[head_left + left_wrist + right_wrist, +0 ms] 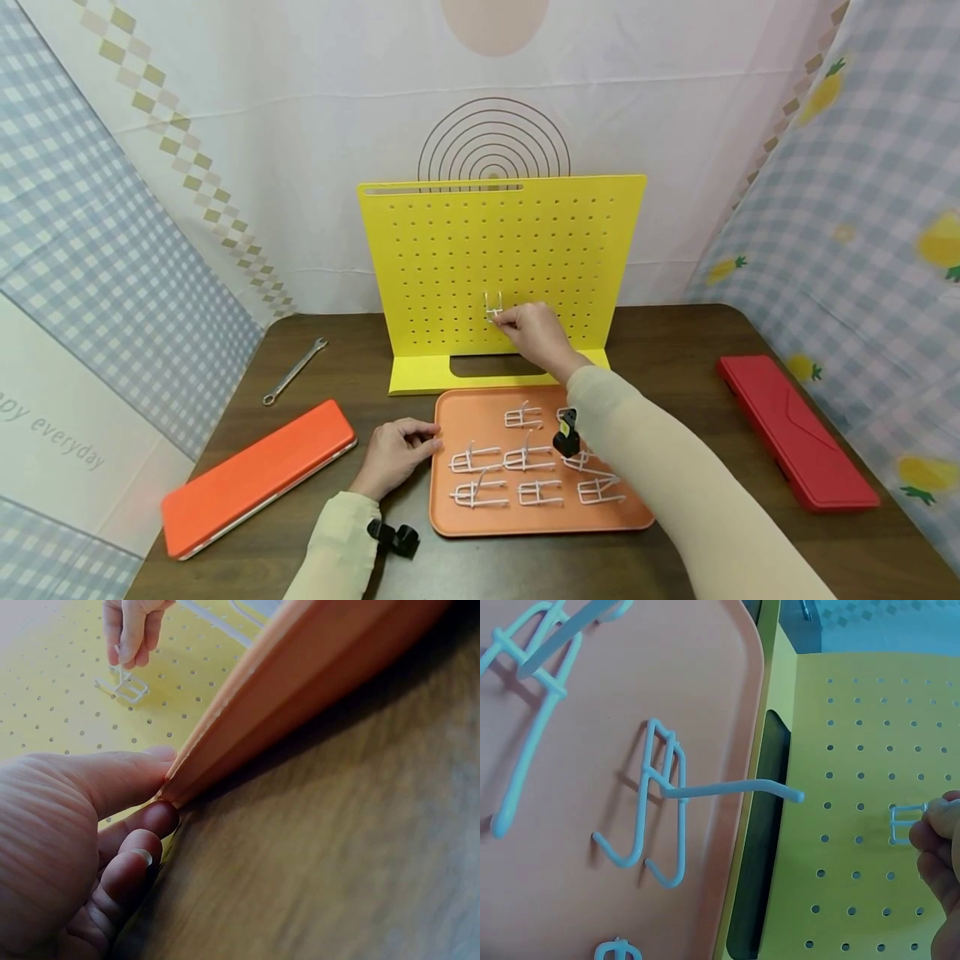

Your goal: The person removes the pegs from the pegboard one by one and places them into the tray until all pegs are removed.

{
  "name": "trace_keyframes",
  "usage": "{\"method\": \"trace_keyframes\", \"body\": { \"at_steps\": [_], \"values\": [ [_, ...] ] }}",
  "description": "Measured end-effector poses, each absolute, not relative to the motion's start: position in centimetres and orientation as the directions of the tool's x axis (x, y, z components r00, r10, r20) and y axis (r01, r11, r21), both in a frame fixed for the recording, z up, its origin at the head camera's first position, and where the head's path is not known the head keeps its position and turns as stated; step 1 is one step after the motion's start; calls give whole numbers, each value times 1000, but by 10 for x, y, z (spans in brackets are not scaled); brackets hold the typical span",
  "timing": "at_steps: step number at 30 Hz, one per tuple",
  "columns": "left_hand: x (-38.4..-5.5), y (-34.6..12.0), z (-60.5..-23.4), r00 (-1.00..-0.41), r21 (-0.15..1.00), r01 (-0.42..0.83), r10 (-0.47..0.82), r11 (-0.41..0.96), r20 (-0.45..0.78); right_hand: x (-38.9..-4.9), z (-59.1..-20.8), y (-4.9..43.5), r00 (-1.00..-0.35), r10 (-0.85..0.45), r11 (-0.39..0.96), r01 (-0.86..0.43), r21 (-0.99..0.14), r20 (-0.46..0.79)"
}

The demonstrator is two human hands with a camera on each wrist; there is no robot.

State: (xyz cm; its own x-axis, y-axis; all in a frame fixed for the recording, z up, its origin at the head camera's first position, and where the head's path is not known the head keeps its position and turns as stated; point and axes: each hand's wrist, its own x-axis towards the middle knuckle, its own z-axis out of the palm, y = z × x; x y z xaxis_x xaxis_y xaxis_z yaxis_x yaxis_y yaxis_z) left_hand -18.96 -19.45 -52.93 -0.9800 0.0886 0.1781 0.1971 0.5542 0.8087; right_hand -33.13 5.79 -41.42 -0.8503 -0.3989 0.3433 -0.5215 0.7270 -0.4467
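Observation:
My right hand [542, 335] pinches a white wire pegboard hook [493, 312] against the lower middle of the yellow pegboard [442, 250]. Two prongs of this hook point upward in the head view. Whether its tips sit in holes I cannot tell. On the orange tray [487, 523] lie several more white hooks [538, 493], one of them close up in the right wrist view with its long arm raised. My left hand [393, 454] grips the tray's left rim between thumb and forefinger, clearest in the left wrist view. My right sleeve covers part of the tray's right side.
An orange-red case [258, 479] lies at the left of the wooden table, with a metal wrench [295, 372] behind it. Over on the right is a red case [795, 433]. The pegboard stands behind the tray, before a cloth backdrop [300, 167].

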Motion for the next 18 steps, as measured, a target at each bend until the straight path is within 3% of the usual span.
{"method": "trace_keyframes", "body": {
  "at_steps": [9,18],
  "values": [
    [-189,-193,-528,-979,812,201,87,549,184,-331,-412,61,-843,-402,696,-535,-479,356],
    [-189,-194,-529,-979,811,202,82,549,188,-326,-404,65,-873,-355,600,-486,-635,334]
  ]
}}
